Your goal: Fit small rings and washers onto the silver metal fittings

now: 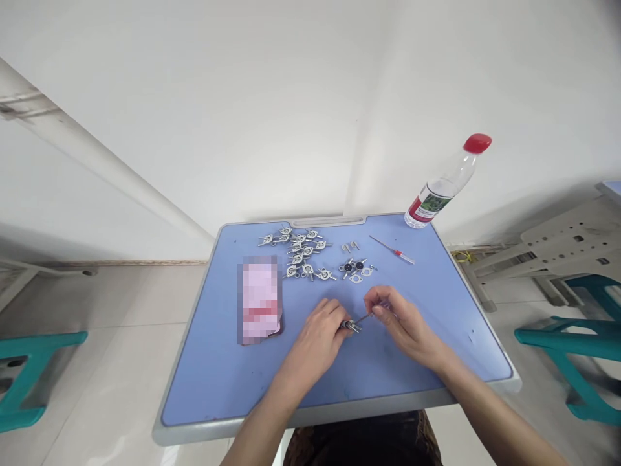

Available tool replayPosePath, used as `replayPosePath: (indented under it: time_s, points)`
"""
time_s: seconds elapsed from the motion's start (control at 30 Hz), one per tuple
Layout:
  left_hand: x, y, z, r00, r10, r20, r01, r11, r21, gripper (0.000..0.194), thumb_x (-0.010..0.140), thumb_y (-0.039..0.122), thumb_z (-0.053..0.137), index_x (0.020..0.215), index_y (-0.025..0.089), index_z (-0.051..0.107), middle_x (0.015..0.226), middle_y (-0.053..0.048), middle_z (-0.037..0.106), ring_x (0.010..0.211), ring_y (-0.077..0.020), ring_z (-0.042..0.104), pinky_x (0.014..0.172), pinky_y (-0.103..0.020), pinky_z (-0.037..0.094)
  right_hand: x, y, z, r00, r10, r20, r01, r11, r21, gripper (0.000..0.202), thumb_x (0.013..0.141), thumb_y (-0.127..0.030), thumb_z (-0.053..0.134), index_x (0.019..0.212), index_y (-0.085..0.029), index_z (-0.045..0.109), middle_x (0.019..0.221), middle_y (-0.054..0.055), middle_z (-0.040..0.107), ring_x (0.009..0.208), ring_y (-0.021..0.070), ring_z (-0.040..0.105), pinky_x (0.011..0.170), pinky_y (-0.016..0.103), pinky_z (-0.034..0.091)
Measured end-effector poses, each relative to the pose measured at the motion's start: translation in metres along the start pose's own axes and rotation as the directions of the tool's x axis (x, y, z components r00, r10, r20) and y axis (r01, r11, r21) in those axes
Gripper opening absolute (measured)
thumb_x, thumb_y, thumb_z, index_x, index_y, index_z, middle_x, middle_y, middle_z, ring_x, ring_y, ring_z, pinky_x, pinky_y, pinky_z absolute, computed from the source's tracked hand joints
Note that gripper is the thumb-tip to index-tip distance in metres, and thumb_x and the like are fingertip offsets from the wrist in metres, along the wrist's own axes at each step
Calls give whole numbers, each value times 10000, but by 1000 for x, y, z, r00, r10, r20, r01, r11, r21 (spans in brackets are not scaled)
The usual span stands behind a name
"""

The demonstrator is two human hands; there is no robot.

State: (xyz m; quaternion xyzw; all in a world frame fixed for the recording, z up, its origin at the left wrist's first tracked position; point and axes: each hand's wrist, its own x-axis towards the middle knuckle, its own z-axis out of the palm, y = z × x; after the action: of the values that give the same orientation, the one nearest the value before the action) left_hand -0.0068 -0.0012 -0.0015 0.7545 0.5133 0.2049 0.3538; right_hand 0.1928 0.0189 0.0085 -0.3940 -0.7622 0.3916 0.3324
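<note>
My left hand [324,330] is closed on a small metal valve-like fitting [353,326] with prongs, held low over the tabletop. From the right, my right hand [400,320] pinches a thin screwdriver [363,318]; its shaft reaches the fitting, and its handle is mostly hidden by the fingers. Beyond the hands lie two fittings with black round centres [354,266] and flat oval gaskets [356,279]. Two small metal pieces [350,246] rest behind them. Several similar silver fittings [307,251] are spread in a loose cluster at the back left.
On the blue table [213,382] a pixelated pinkish rectangular object [259,301] lies at left. A second screwdriver [398,252] with a red and clear handle lies at the back right, near a red-capped bottle [431,204]. Teal stools [43,362] flank the table; a wall stands behind.
</note>
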Motion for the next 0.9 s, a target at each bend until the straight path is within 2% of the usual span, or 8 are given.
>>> replayPosePath:
  time_s: [0.47, 0.67, 0.73, 0.83, 0.9]
  points:
    - [0, 2, -2, 1000, -7, 2, 7, 1000, -9, 91, 860, 116, 569, 863, 199, 604, 894, -20, 580, 912, -211, 534, 785, -349, 439, 5, 0, 4, 992, -115, 48, 122, 977, -175, 141, 985, -158, 357, 1034, -214, 476, 899, 47, 610, 778, 155, 566, 691, 288, 474]
    - [0, 5, -4, 1000, -7, -3, 7, 1000, 16, 122, 881, 144, 551, 774, 201, 537, 834, 3, 548, 843, -194, 518, 755, -336, 425, 9, -10, 6, 951, -264, 160, 300, 914, -274, 167, 986, -148, 355, 1032, -205, 505, 815, 25, 626, 724, 150, 563, 653, 275, 442]
    - [-1, 5, -4, 1000, -8, 2, 8, 1000, 23, 134, 886, 138, 537, 769, 203, 535, 818, 5, 539, 829, -192, 516, 750, -338, 422, 10, -18, 1, 947, -236, 220, 292, 916, -275, 177, 986, -150, 347, 1048, -199, 505, 846, 35, 630, 764, 156, 573, 674, 280, 450]
    - [-1, 5, -4, 1000, 2, -2, -2, 1000, 9, 111, 868, 107, 543, 837, 212, 565, 850, 4, 548, 850, -192, 525, 768, -342, 424, 7, -29, -9, 945, -100, 311, 192, 940, -281, 220, 968, -115, 345, 1107, -194, 495, 947, 61, 635, 847, 168, 587, 729, 297, 470]
    - [-2, 3, -2, 1000, 8, -5, -8, 1000, -2, 126, 859, 94, 547, 862, 216, 578, 858, 5, 552, 849, -189, 530, 774, -344, 426, 6, -33, -13, 944, -46, 327, 158, 933, -325, 263, 956, -90, 344, 1141, -201, 495, 948, 59, 638, 829, 169, 592, 709, 292, 471]
